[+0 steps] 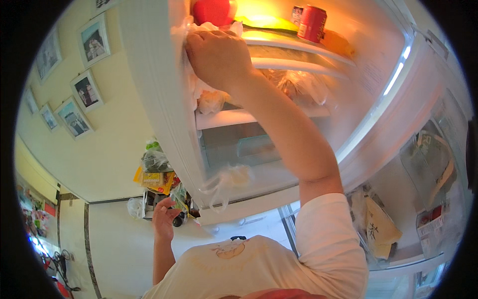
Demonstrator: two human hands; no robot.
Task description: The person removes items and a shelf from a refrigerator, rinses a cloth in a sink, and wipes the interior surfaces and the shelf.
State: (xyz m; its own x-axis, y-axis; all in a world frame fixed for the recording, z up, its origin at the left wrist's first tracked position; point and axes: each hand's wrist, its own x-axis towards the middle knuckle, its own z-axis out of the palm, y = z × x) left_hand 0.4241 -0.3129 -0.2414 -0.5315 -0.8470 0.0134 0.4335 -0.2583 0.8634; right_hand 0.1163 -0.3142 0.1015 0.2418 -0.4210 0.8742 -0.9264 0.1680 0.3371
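My right hand (221, 61) reaches into the lit, open refrigerator, knuckles up and fingers curled, at the left side of a shelf. White plastic bag (209, 27) film bunches around the fingers, which are mostly hidden. Just beyond it sits a red round item (212, 12). Below the wrist, a pale wrapped lump (211, 101) rests on a lower shelf (226, 118). My left hand (164, 220) hangs outside the refrigerator with loosely bent fingers apart and nothing in them. Another clear bag with pale contents (239, 175) lies at the compartment's front edge.
A red can (312, 24) stands on the upper shelf, with clear bagged food (298, 84) below. At right, the open door (396, 164) holds packets in its racks. Groceries (157, 175) are piled beside the refrigerator at left. Framed photos (93, 41) hang on the wall.
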